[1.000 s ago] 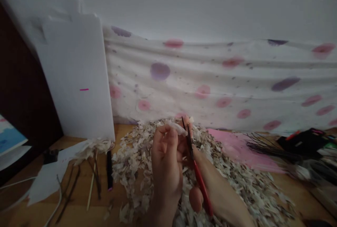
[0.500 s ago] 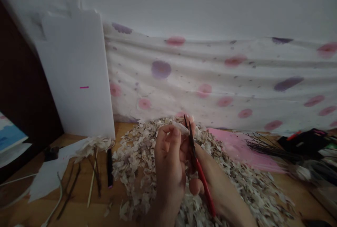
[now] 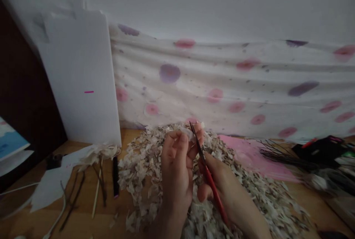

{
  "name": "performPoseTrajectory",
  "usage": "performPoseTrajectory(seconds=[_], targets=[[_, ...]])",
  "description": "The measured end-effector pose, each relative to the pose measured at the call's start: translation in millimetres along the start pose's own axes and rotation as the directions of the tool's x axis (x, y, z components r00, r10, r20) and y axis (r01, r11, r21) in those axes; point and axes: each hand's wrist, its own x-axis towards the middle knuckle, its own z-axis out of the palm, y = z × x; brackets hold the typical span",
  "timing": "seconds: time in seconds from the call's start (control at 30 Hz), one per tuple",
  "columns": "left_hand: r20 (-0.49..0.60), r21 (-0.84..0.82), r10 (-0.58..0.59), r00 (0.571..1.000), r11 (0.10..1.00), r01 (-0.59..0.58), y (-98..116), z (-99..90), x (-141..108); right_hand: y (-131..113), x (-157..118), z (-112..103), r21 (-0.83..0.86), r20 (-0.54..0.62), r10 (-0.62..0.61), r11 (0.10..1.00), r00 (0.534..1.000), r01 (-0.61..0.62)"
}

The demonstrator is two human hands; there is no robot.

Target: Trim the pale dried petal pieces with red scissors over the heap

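– Left hand (image 3: 176, 168)?
– Pinched on a pale papery scrap (image 3: 187, 134), above the heap of scraps (image 3: 144, 183).
– Right hand (image 3: 219, 181)?
– Closed around red-handled scissors (image 3: 212, 183), blades beside the left fingers (image 3: 181, 146).
– Risk?
– A nicked fingertip from a hasty snip; a slipped scrap, lost in the heap.

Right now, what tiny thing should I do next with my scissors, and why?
Probably close the scissors a little, gently. Their blades reach the pale scrap pinched in your left hand, and your right hand grips them, so a small snip looks like the best move.
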Motion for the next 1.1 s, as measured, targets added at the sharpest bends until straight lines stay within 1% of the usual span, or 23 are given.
performPoseTrajectory(seconds=[0.17,0.23,0.3,0.37,0.43,0.5,0.6,0.7,0.77,0.83,0.9,0.97,1.03,1.1], targets=[[0.027,0.003,0.020,0.999,1.000,-0.020,3,-1.5,1,-4,2,-5,0.001,0.024,0.039,0.999,0.999,-0.039],[0.026,0.004,0.023,0.999,1.000,-0.024,4,-1.7,2,-6,4,-8,0.005,-0.004,0.028,1.000,1.000,-0.028],[0.025,0.011,0.018,1.000,1.000,-0.018,4,-1.7,2,-6,5,-10,0.044,-0.111,-0.034,0.998,0.993,0.039],[0.028,0.031,0.007,1.000,0.999,-0.008,3,-1.9,2,-1,5,-8,0.149,-0.250,-0.073,0.982,0.966,0.112],[0.039,0.072,-0.013,0.999,0.997,0.010,2,-2.6,2,5,4,-5,0.310,-0.353,-0.032,0.939,0.935,0.149],[0.058,0.134,-0.041,0.997,0.990,0.033,0,-3.6,2,8,3,-2,0.468,-0.373,0.031,0.869,0.927,0.159],[0.109,0.230,-0.073,0.991,0.972,0.046,-3,-5.0,0,6,1,0,0.598,-0.351,0.077,0.785,0.933,0.160],[0.158,0.293,-0.060,0.986,0.956,0.011,-6,-5.1,-2,-2,1,-3,0.631,-0.295,0.145,0.771,0.945,0.079],[0.172,0.316,-0.033,0.985,0.949,-0.023,-7,-4.9,-2,-6,1,-6,0.642,-0.238,0.191,0.767,0.952,0.006],[0.178,0.331,-0.023,0.984,0.943,-0.038,-7,-5.2,-2,-7,2,-8,0.663,-0.198,0.209,0.748,0.958,-0.027],[0.193,0.350,-0.055,0.980,0.937,-0.017,-5,-6.3,0,-6,1,-10,0.695,-0.155,0.193,0.718,0.969,-0.032],[0.224,0.369,-0.117,0.968,0.929,0.027,-2,-7.6,2,-5,1,-12,0.731,-0.091,0.156,0.681,0.984,-0.040],[0.256,0.363,-0.195,0.947,0.927,0.093,2,-8.6,3,-4,0,-14,0.767,-0.030,0.101,0.640,0.994,-0.042],[0.280,0.334,-0.272,0.921,0.927,0.172,6,-9.4,3,-4,-1,-15,0.817,0.025,0.037,0.575,0.999,-0.042]])
